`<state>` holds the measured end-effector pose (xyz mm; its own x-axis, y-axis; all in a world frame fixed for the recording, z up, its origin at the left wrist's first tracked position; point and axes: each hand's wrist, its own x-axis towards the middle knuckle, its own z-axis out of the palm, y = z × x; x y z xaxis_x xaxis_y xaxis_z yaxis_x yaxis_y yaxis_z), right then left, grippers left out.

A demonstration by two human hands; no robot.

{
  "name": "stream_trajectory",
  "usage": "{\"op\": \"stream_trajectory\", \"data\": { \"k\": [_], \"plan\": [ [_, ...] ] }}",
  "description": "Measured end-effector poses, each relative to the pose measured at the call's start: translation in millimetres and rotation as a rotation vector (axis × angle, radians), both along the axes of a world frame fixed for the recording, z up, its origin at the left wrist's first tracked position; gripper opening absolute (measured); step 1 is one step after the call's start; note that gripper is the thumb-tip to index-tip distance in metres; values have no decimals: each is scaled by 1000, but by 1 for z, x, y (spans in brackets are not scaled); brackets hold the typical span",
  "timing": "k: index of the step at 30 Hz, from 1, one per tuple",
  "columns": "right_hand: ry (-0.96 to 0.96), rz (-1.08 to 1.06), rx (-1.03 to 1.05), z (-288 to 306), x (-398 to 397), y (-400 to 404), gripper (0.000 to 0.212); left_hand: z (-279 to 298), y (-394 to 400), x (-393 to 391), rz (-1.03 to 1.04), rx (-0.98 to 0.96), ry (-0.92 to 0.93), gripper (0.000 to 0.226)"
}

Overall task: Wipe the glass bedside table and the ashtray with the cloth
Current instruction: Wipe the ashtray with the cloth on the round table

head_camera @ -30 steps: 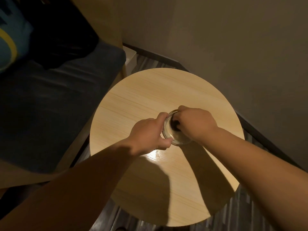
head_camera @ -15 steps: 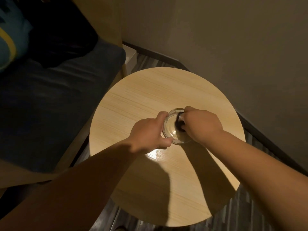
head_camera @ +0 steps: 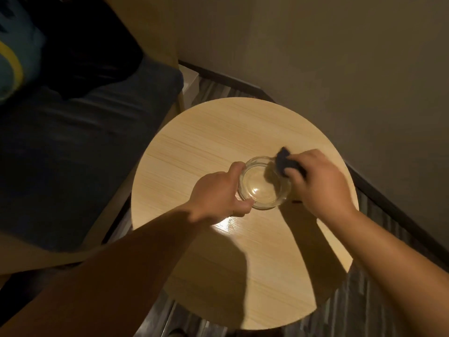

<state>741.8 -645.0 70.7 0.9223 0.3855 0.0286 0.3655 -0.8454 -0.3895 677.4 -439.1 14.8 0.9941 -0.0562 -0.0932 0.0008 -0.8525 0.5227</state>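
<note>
A clear round glass ashtray [head_camera: 261, 188] sits near the middle of the round bedside table [head_camera: 218, 137], whose top looks like light wood grain with a glossy shine. My left hand [head_camera: 216, 193] grips the ashtray's left rim, thumb on the near side. My right hand [head_camera: 318, 181] holds a small dark cloth [head_camera: 284, 161] just outside the ashtray's far right rim. The inside of the ashtray is uncovered and looks empty.
A dark blue upholstered seat [head_camera: 73, 154] with a wooden frame stands close on the left, with dark fabric [head_camera: 85, 52] and a blue-and-yellow item [head_camera: 12, 62] on it. A beige wall [head_camera: 340, 69] with a dark skirting board runs behind and to the right. The floor is dark and striped.
My right hand has pulled the cloth out of the ashtray and moved right to the rim. My left hand has kept its hold on the ashtray.
</note>
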Motion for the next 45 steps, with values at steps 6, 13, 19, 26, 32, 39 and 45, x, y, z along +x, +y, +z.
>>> {"op": "stream_trajectory", "data": {
  "k": [6,13,19,26,32,39,45],
  "plan": [
    [531,-486,421,-10,13,7,19,-2,-1,-1,21,-21,-5,72],
    [611,-332,339,-22,17,15,33,-3,-3,-3,35,-10,-9,76],
    [449,-465,369,-35,-21,12,35,-5,-1,-3,-12,-25,-24,77],
    [386,-775,586,-57,-79,45,33,-13,-14,-9,111,-27,-46,75],
    [343,-595,401,-54,-65,33,30,0,-48,-58,345,-243,139,67],
    [385,-179,99,-50,-6,6,25,30,-7,-8,170,54,-82,24],
    [436,90,34,-32,21,3,13,28,-5,60,-268,477,38,34]
  ]
}}
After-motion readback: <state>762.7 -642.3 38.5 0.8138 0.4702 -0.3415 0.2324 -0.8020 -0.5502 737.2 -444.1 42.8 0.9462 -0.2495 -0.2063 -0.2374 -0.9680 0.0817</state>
